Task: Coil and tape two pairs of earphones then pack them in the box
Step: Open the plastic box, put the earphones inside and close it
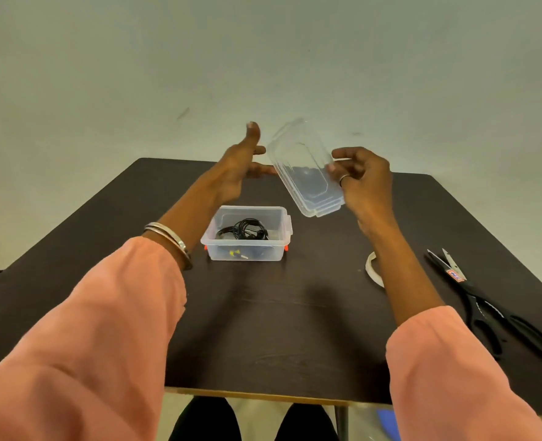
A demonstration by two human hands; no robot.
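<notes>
A small clear plastic box (280,224) with orange clips stands on the dark table (295,329). Coiled black earphones (244,233) lie inside it, and a yellow-tipped plug shows through its front wall. The clear lid (304,173) is tilted in the air above and to the right of the box. My right hand (363,176) pinches the lid's right edge. My left hand (242,160) is raised beside the lid's left edge with straight fingers and thumb up; its fingertips are close to the lid, though contact is unclear.
Black scissors (485,303) lie near the table's right edge. A roll of pale tape (373,268) sits partly hidden behind my right forearm. A wall rises behind the table. The table's front edge is near my knees.
</notes>
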